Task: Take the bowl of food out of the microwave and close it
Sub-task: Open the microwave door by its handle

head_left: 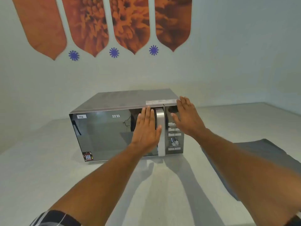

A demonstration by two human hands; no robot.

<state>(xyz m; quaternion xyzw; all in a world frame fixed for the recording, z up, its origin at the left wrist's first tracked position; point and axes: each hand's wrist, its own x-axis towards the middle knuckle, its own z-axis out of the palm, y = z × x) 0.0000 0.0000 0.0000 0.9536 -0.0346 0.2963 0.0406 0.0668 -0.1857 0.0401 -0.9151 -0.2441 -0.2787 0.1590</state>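
A silver microwave (114, 101) with a dark mirrored door (104, 136) stands on the pale counter, and the door is shut. My left hand (146, 129) lies flat on the door's right part, beside the silver vertical handle (160, 128), fingers together and holding nothing. My right hand (187, 118) rests with spread fingers on the control panel (175, 141) near the microwave's top right corner. No bowl of food is visible; the mirrored door hides the inside.
The pale counter (48, 176) runs all around the microwave up to a white wall with orange decals. A dark grey cloth or mat (268, 154) lies on the counter to the right.
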